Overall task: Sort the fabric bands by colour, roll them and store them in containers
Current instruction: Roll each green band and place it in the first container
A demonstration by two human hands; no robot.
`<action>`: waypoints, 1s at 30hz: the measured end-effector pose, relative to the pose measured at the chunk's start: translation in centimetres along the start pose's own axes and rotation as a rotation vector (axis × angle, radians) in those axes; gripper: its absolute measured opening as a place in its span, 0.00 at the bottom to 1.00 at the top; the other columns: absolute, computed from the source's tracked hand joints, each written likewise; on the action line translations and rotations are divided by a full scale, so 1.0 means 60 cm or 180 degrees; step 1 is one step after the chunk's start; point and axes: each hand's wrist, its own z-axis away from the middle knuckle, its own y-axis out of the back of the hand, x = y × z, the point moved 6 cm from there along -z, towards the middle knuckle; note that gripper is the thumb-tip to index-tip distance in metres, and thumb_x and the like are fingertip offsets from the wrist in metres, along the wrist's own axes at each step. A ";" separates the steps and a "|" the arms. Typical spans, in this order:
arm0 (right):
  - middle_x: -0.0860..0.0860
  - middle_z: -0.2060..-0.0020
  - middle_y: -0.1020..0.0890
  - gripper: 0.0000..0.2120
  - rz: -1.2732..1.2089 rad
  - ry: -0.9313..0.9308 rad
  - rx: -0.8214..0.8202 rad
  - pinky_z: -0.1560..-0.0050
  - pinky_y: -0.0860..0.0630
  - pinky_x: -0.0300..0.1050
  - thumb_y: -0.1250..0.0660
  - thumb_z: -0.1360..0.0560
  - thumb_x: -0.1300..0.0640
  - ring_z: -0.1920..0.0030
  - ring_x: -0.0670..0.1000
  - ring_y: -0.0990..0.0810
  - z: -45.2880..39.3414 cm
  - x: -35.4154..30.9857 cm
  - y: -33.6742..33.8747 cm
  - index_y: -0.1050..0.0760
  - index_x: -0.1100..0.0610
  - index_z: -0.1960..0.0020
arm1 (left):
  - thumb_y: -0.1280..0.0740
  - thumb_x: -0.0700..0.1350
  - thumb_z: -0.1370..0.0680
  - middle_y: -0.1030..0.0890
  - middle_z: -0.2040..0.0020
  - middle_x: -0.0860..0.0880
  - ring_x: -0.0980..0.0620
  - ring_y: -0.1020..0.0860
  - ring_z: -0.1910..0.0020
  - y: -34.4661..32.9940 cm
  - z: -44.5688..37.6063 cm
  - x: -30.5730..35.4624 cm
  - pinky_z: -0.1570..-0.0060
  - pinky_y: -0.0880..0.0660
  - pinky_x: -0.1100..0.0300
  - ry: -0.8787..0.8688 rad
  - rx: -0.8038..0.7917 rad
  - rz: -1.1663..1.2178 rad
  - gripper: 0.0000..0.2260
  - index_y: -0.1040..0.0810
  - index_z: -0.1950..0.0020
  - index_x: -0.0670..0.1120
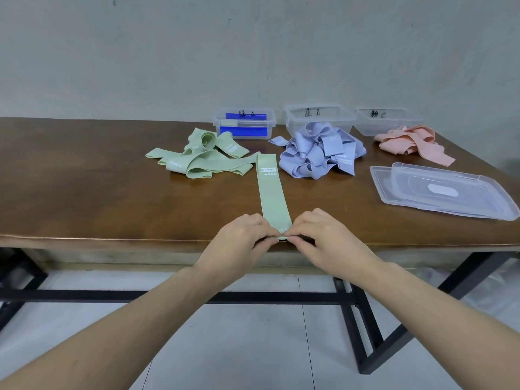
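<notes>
A green fabric band point(272, 192) lies flat and straight on the brown table point(84, 178), running from mid-table to the front edge. My left hand point(242, 237) and my right hand point(318, 235) both pinch its near end, which is folded up between the fingertips. Loose bands lie in three heaps: a green pile point(197, 159), a blue-lilac pile point(318, 153) and a pink pile point(410, 143). Behind them stand three clear containers: the left one point(244, 123) with blue inserts, the middle one point(319, 116) and the right one point(385, 121).
Clear plastic lids point(439, 192) lie stacked at the right side of the table. A grey wall rises behind the table. Below, the black metal frame point(363, 333) stands on a pale tiled floor.
</notes>
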 end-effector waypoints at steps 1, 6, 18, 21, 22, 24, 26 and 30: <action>0.38 0.55 0.23 0.09 -0.0061 -0.0092 -0.0052 0.51 0.30 0.34 0.32 0.20 0.55 0.54 0.40 0.30 -0.003 0.002 0.001 0.17 0.50 0.42 | 0.30 0.45 0.21 0.20 0.54 0.56 0.58 0.28 0.58 0.000 -0.002 -0.004 0.56 0.34 0.70 0.0088 -0.0025 0.0064 0.06 0.15 0.46 0.50; 0.39 0.58 0.24 0.07 -0.0400 -0.0449 -0.0209 0.56 0.32 0.32 0.34 0.20 0.56 0.54 0.39 0.29 -0.012 0.007 0.003 0.23 0.45 0.45 | 0.30 0.46 0.21 0.22 0.57 0.59 0.59 0.27 0.56 -0.001 -0.012 -0.016 0.55 0.32 0.69 0.0470 -0.0085 0.0248 0.06 0.19 0.45 0.52; 0.39 0.52 0.26 0.09 0.0072 -0.0034 -0.0010 0.52 0.28 0.38 0.30 0.23 0.52 0.52 0.44 0.32 -0.012 0.014 -0.003 0.18 0.50 0.43 | 0.25 0.48 0.26 0.24 0.55 0.56 0.55 0.25 0.56 0.007 -0.020 -0.022 0.54 0.26 0.60 0.0318 -0.0147 0.0189 0.09 0.15 0.47 0.49; 0.39 0.53 0.27 0.09 0.0126 0.0099 -0.0010 0.52 0.31 0.35 0.29 0.23 0.55 0.52 0.41 0.34 -0.016 0.014 0.002 0.17 0.52 0.43 | 0.25 0.46 0.26 0.24 0.54 0.57 0.57 0.26 0.56 0.006 -0.027 -0.027 0.54 0.26 0.62 0.0382 -0.0169 0.0306 0.07 0.14 0.48 0.49; 0.39 0.54 0.26 0.09 0.0099 0.0107 -0.0017 0.52 0.30 0.35 0.30 0.22 0.55 0.53 0.41 0.34 -0.018 0.015 0.002 0.17 0.52 0.42 | 0.26 0.45 0.25 0.23 0.54 0.56 0.57 0.25 0.57 0.004 -0.029 -0.029 0.54 0.26 0.62 0.0414 -0.0179 0.0375 0.06 0.14 0.49 0.49; 0.40 0.53 0.23 0.09 -0.0005 0.0045 -0.0031 0.52 0.27 0.38 0.32 0.21 0.55 0.54 0.42 0.32 -0.019 0.018 -0.002 0.18 0.51 0.42 | 0.26 0.45 0.25 0.23 0.55 0.56 0.57 0.25 0.57 0.002 -0.032 -0.032 0.54 0.25 0.60 0.0477 -0.0194 0.0498 0.04 0.14 0.51 0.49; 0.41 0.53 0.22 0.09 -0.0093 -0.0017 0.0003 0.53 0.26 0.42 0.33 0.21 0.56 0.53 0.43 0.30 -0.019 0.021 -0.005 0.19 0.50 0.42 | 0.27 0.45 0.25 0.23 0.55 0.55 0.56 0.25 0.57 0.001 -0.033 -0.035 0.54 0.24 0.58 0.0518 -0.0177 0.0571 0.03 0.14 0.52 0.50; 0.41 0.55 0.23 0.07 -0.0206 -0.0112 0.0052 0.55 0.29 0.40 0.34 0.21 0.57 0.54 0.43 0.30 -0.029 0.024 -0.007 0.20 0.50 0.45 | 0.28 0.44 0.23 0.23 0.55 0.55 0.55 0.25 0.56 -0.001 -0.034 -0.038 0.54 0.26 0.61 0.0543 -0.0168 0.0585 0.05 0.15 0.49 0.51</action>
